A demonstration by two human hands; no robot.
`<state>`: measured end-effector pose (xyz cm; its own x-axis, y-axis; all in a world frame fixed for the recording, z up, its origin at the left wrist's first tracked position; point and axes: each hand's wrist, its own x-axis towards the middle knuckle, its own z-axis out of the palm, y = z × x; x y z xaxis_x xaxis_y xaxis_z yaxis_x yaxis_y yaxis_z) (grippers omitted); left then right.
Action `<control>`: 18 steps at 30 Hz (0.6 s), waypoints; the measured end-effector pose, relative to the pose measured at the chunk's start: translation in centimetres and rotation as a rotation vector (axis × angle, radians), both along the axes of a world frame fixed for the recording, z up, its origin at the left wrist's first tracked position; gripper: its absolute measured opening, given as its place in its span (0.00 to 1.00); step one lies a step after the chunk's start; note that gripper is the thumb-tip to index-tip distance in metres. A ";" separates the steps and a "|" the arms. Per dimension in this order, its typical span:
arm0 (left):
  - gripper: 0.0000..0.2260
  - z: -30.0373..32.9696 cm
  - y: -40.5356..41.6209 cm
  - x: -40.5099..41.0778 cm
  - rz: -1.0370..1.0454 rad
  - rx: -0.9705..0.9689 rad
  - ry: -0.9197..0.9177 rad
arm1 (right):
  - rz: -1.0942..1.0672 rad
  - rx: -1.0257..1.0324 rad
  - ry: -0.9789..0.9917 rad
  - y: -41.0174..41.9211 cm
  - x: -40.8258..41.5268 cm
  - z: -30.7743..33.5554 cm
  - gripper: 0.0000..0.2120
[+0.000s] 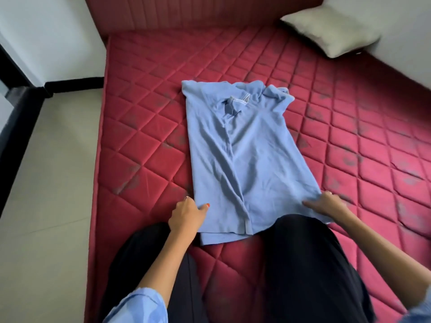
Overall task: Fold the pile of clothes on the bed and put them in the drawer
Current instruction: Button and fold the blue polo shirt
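**Holding the shirt at its hem, both hands on the bed**

Kneeling on the bed (pixel 144 127), the person has a light blue shirt (pixel 242 155) spread flat before the knees. The shirt lies lengthwise on the red quilted mattress, with the collar at the far end and the hem at the near end. Its sides are folded inward, so it makes one long narrow panel (a seam or fold line runs down the middle).

The left hand (pixel 187 214) is at the near left corner of the shirt. Its fingers are curled and the thumb, with an orange nail, presses on the cloth, so it pinches the edge there. The right hand (pixel 326 205) is at the near right corner. Its fingers lie on top of the cloth and the fabric bunches a little under them; it seems to grip the edge, though the fingertips are partly hidden.

The near hem of the shirt lies between the two knees in black trousers (pixel 307 264), and the right knee covers a small part of it.

A pale pillow (pixel 331 31) lies at the far right corner of the bed, well apart from the shirt. A light floor (pixel 46 183) is at the left of the bed.
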<state>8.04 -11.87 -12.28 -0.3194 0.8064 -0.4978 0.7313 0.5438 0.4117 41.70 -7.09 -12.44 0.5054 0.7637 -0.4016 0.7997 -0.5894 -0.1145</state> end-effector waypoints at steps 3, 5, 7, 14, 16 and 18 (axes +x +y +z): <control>0.16 -0.1 -0.4 0.6 -0.013 0.046 -0.102 | 0.026 0.009 0.161 -0.9 0.0 1.1 0.19; 0.13 0.3 -1.0 0.7 0.012 0.125 -0.174 | -0.030 0.084 0.290 -1.2 -0.1 1.7 0.09; 0.15 1.2 -1.6 0.5 0.049 0.212 -0.219 | -0.077 0.177 0.357 -1.1 0.1 2.1 0.07; 0.15 5.5 -1.3 -1.4 0.061 0.336 -0.189 | -0.118 0.385 0.625 -2.1 0.9 7.0 0.08; 0.15 6.6 -0.8 -2.3 0.028 0.320 -0.166 | -0.110 0.376 0.693 -2.7 1.0 8.2 0.09; 0.16 7.6 -0.7 -3.2 -0.010 0.285 -0.142 | -0.120 0.367 0.751 -3.6 1.3 8.9 0.11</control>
<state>4.85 -12.62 -4.73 -0.2543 0.9223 -0.2909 0.6601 0.3854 0.6448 42.96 -10.65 -3.57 0.2894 0.8694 -0.4005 0.3693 -0.4874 -0.7912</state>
